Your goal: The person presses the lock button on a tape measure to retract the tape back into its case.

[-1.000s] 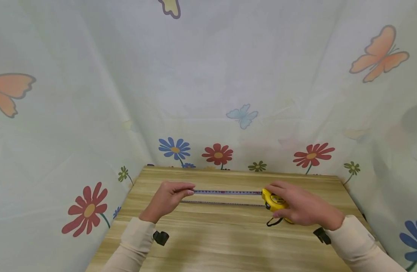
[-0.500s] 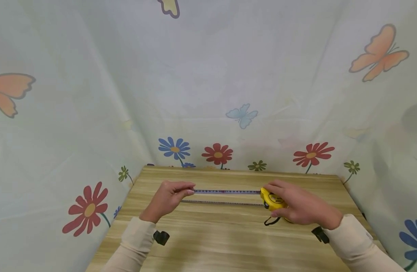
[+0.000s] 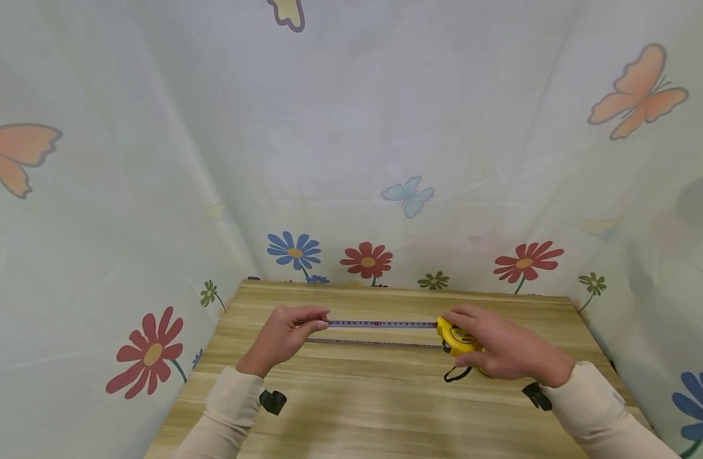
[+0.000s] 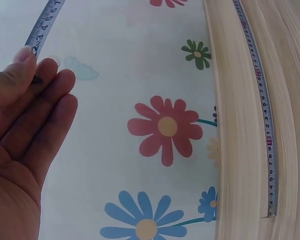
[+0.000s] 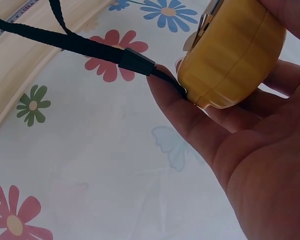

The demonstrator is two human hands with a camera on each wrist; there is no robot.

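My right hand (image 3: 503,344) grips the yellow case of a tape measure (image 3: 457,338), whose black wrist strap (image 5: 90,46) hangs from it. The extended blade (image 3: 380,324) runs straight from the case to my left hand (image 3: 285,338), held above the table. There the thumb and forefinger pinch its end near the low numbers; the left wrist view shows the thumb (image 4: 21,70) on it. Below lies a second marked measuring strip (image 4: 266,115) on the wood, roughly parallel to the blade. Its right end is hidden in the head view behind the case.
The wooden table (image 3: 362,408) reaches back to a pale curtain (image 3: 351,127) printed with flowers and butterflies, which also closes in both sides. A black wrist camera mount (image 3: 273,401) sits at the left cuff, another black mount (image 3: 536,396) at the right.
My right hand has shifted slightly left with the tape measure case, and the blade between the hands is a little shorter. The left hand has hardly moved.
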